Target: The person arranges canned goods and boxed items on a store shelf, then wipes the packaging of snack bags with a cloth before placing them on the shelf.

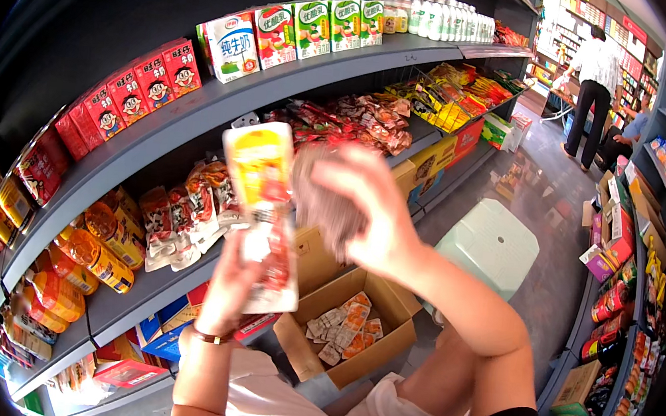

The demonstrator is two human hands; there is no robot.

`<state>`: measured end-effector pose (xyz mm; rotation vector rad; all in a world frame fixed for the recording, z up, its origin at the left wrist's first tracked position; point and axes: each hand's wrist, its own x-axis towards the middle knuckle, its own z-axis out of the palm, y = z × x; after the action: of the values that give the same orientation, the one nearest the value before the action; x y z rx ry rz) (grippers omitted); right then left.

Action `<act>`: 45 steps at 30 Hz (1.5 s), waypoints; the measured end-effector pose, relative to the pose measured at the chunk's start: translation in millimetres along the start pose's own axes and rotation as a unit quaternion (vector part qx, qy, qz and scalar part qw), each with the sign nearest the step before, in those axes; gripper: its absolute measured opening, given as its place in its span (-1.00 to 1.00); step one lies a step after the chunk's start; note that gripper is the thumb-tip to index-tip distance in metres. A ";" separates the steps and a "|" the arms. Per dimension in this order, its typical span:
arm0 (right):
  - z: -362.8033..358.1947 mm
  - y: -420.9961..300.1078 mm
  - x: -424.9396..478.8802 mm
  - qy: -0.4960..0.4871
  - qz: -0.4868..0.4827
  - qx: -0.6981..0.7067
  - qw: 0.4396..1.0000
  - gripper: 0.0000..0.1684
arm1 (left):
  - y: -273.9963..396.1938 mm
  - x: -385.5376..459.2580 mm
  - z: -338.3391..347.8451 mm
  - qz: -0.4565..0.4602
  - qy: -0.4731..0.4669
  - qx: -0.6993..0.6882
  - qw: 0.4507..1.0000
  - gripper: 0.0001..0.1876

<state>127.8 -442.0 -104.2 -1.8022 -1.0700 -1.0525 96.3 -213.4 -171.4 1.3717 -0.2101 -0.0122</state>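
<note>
My left hand (232, 285) grips a long plastic snack package (259, 162) by its lower part. The package is upright, with a yellow top and a red-and-white lower section. Beside it, my right hand (383, 219) is curled around a brownish-grey cloth (327, 207), both blurred by motion. Whether the cloth touches the package, I cannot tell. Just left of the package, several similar red-and-white snack packs (191, 212) lie on the middle shelf (169, 288). Below my hands stands an open cardboard box (381, 360) with orange-and-white packets (348, 330) at its bottom.
Milk cartons (231, 48) and red drink boxes (155, 88) line the upper shelf (297, 78). Bottles of orange drink (88, 253) are at the left. To the right stands a pale green plastic stool (489, 241). A person (597, 83) stands down the aisle; another sits nearby.
</note>
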 end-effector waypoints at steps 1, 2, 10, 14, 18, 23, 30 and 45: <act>-1.4 -3.9 -20.2 -0.045 -0.041 -0.004 0.998 -0.20 | -15.8 4.0 12.7 -0.015 -0.063 0.001 0.998 -0.55; 1.1 -16.2 -33.8 -0.098 -0.068 -0.009 0.993 -0.27 | -26.1 4.4 21.5 -0.003 -0.120 -0.022 0.993 -0.46; -21.0 20.1 -133.7 -0.124 -0.063 -0.111 0.984 -0.52 | -112.3 -0.4 77.4 -0.057 -0.244 -0.009 0.968 -0.45; -29.4 25.7 -135.5 -0.085 0.018 -0.090 0.992 -0.47 | -121.5 3.1 81.8 -0.162 -0.254 -0.016 0.954 -0.44; -49.7 45.8 -131.1 0.004 0.156 -0.106 0.982 -0.36 | -141.8 -6.9 89.2 -0.119 -0.272 0.016 0.955 -0.40; -52.7 57.9 -138.9 0.022 0.177 -0.123 0.976 -0.35 | -142.9 -16.4 89.2 -0.127 -0.273 0.024 0.953 -0.39; -13.3 24.5 -135.8 -0.077 0.146 -0.022 0.986 -0.37 | -133.4 5.4 85.7 -0.166 -0.142 -0.228 0.949 -0.52; -15.3 24.4 -127.2 0.004 0.239 -0.009 0.971 -0.41 | -119.2 -28.2 101.0 -0.201 -0.168 -0.246 0.933 -0.31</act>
<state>107.5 -499.1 -219.6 -1.9353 -0.5729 -0.7727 66.4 -331.7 -273.0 0.8814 -0.1922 -0.6090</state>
